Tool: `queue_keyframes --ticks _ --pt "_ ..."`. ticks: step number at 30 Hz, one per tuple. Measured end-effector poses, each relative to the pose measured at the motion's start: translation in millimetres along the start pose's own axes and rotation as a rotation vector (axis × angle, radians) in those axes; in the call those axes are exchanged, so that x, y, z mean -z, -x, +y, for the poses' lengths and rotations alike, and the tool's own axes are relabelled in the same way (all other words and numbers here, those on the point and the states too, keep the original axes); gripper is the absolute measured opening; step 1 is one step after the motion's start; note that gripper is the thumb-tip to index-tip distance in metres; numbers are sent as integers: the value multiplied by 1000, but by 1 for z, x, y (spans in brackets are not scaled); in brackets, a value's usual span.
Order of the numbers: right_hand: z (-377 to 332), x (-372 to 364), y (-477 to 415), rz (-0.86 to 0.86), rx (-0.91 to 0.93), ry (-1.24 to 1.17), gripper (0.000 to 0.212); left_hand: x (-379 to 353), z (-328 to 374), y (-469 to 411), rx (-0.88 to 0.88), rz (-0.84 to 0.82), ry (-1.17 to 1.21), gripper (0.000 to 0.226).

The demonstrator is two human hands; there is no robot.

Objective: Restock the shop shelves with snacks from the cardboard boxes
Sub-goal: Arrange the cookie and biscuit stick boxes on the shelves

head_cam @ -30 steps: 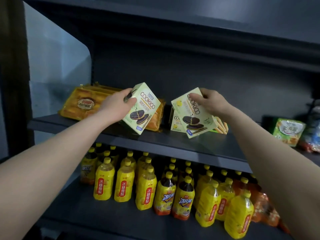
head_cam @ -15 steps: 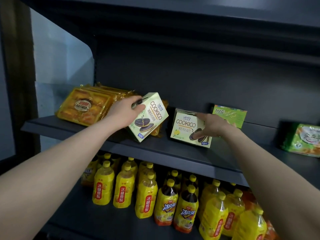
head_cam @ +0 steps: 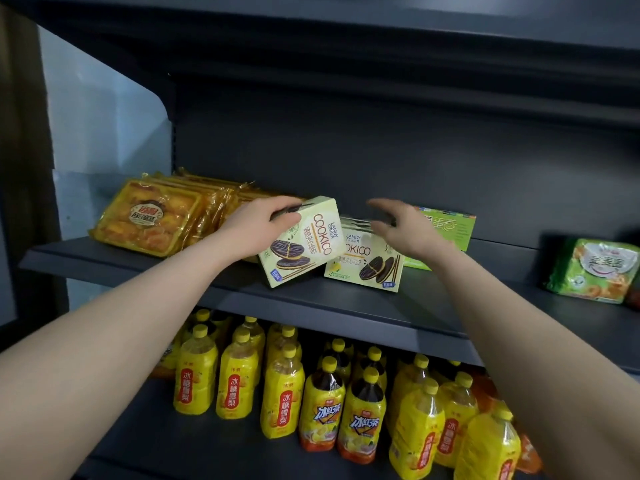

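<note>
My left hand [head_cam: 258,227] grips a pale green Cookico biscuit box [head_cam: 304,242] by its top, tilted on one corner over the dark shelf [head_cam: 242,296]. To its right a second Cookico box [head_cam: 367,263] stands upright on the shelf. My right hand [head_cam: 403,225] hovers just above and behind that box, fingers spread and relaxed, holding nothing. A bright green box [head_cam: 450,232] stands behind my right hand against the back panel.
Orange cake packs [head_cam: 149,216] lean in a row at the shelf's left end. A green snack bag [head_cam: 594,271] lies at the right. Several yellow drink bottles [head_cam: 284,393] fill the lower shelf. An upper shelf [head_cam: 346,32] overhangs.
My right hand has let go of the second Cookico box, now standing on the shelf, and lifted off it. My left hand has lowered its tilted box toward the shelf.
</note>
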State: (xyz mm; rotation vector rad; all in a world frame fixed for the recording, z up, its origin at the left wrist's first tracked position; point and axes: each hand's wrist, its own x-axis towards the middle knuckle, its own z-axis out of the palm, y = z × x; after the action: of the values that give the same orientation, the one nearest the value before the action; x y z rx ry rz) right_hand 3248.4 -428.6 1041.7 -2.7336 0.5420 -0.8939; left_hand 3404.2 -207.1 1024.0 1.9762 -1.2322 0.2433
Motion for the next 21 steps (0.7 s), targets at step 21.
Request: queue_keyframes --ticks 21 --pt "-30 6 17 -253 -380 -1111 51 -11 25 24 -384 145 -169 87"
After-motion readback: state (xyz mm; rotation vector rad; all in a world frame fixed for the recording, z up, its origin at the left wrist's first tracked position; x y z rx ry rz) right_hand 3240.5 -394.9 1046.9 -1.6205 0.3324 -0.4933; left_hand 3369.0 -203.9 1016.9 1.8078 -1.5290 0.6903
